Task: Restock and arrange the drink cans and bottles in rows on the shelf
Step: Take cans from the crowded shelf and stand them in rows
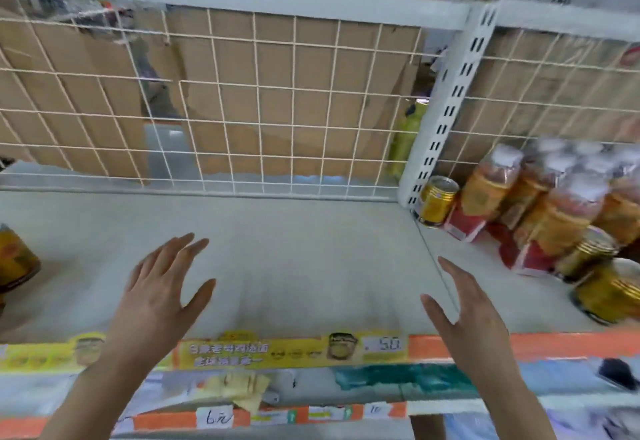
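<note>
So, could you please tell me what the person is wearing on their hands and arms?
Nothing visible: the left hand and right hand are bare, with no gloves, rings or watch; the left forearm and right forearm show no sleeve.

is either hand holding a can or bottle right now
No. The left hand and right hand are both open above the bare shelf, holding nothing.

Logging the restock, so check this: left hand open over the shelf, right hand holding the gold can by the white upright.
Wrong on the right hand: the head view shows it open, fingers straight, holding nothing. The gold can sits by the white upright, apart from it. The left hand is open over the shelf, as stated.
</note>
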The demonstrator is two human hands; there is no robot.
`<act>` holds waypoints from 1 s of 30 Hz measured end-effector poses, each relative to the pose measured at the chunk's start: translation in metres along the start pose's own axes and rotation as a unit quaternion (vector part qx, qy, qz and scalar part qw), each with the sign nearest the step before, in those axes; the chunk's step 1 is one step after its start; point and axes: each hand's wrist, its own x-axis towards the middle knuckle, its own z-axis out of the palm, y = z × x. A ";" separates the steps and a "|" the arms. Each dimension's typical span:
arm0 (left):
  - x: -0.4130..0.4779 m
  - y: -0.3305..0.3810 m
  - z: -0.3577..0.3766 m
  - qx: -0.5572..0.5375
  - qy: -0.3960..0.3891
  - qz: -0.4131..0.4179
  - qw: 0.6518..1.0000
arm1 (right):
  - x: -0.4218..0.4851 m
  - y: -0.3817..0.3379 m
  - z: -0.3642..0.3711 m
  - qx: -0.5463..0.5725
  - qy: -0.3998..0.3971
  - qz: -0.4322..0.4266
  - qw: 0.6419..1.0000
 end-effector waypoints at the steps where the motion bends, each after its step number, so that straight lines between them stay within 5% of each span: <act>1: 0.006 0.013 0.007 -0.007 0.002 0.006 1.000 | 0.000 0.012 -0.010 -0.006 0.009 0.008 1.000; 18: 0.075 0.232 0.127 -0.121 -0.045 0.105 0.986 | 0.029 0.200 -0.136 -0.062 0.146 0.057 0.986; 30: 0.154 0.309 0.181 -0.179 -0.070 0.092 0.977 | 0.055 0.247 -0.123 -0.068 0.095 0.064 0.991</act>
